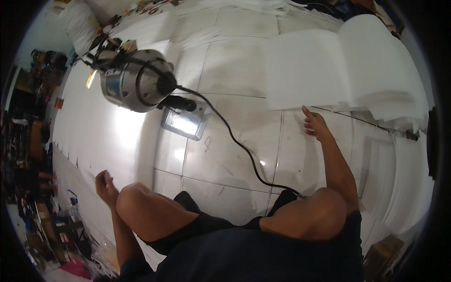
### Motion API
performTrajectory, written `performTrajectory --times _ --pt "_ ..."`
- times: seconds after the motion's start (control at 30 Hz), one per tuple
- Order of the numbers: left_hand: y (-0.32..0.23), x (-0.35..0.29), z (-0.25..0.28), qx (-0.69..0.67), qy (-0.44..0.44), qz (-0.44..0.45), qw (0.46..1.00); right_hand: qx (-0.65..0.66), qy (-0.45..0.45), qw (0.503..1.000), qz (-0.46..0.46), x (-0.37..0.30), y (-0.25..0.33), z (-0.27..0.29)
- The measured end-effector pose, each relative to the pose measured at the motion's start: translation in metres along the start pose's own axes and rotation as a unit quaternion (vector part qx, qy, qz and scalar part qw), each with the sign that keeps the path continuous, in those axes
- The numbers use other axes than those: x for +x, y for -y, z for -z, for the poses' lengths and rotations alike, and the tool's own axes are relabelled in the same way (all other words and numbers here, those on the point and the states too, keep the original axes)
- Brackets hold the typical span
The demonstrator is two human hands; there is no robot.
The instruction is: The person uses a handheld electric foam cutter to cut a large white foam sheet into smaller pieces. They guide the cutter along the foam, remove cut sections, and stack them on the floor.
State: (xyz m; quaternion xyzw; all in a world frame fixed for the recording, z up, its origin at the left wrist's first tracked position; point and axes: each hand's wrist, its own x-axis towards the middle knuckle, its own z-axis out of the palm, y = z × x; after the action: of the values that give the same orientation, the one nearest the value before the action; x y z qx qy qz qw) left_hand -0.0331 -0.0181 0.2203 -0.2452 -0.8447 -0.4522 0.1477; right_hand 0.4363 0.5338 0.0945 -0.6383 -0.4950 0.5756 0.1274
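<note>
On the left, my left hand (105, 185) is raised beside my knee with its fingers loosely curled and apart, holding nothing I can see. Near it lies a thick white foam sheet stack (94, 141). My right hand (315, 124) reaches forward, index finger stretched out and the others bent apart. Its fingertip is at the near edge of a white foam sheet (305, 66); I cannot tell whether they touch. An upright electric cutting machine (136, 80) with a round grey motor and a black handle stands at the left stack's edge, on a metal base plate (188, 127).
A black power cord (235, 136) runs from the machine across the tiled floor (221, 160) to my right foot. More white foam (380, 66) is rolled or folded at the far right. Cluttered shelves (37, 131) line the left side. A brown box (383, 256) stands at lower right.
</note>
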Motion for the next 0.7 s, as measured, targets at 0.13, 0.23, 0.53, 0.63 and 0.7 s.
performTrajectory --times 0.13,0.23,0.53,0.63,0.7 --pt "-0.084 0.007 0.007 -0.034 0.013 -0.036 0.999 0.115 0.011 0.993 0.012 0.023 0.007 -0.003" --pt "-0.135 0.001 0.010 0.052 0.152 -0.139 0.977 0.172 -0.026 0.983 0.063 0.041 0.003 -0.015" --pt "-0.264 -0.045 -0.062 0.066 0.449 -0.183 0.872 -0.074 -0.285 0.891 0.345 0.030 0.025 -0.031" --pt "-0.272 -0.050 -0.076 0.108 0.527 -0.183 0.823 -0.097 -0.326 0.858 0.384 0.019 0.043 -0.009" --pt "-0.270 -0.041 -0.078 0.110 0.606 -0.120 0.778 -0.077 -0.343 0.853 0.386 0.007 0.052 0.013"
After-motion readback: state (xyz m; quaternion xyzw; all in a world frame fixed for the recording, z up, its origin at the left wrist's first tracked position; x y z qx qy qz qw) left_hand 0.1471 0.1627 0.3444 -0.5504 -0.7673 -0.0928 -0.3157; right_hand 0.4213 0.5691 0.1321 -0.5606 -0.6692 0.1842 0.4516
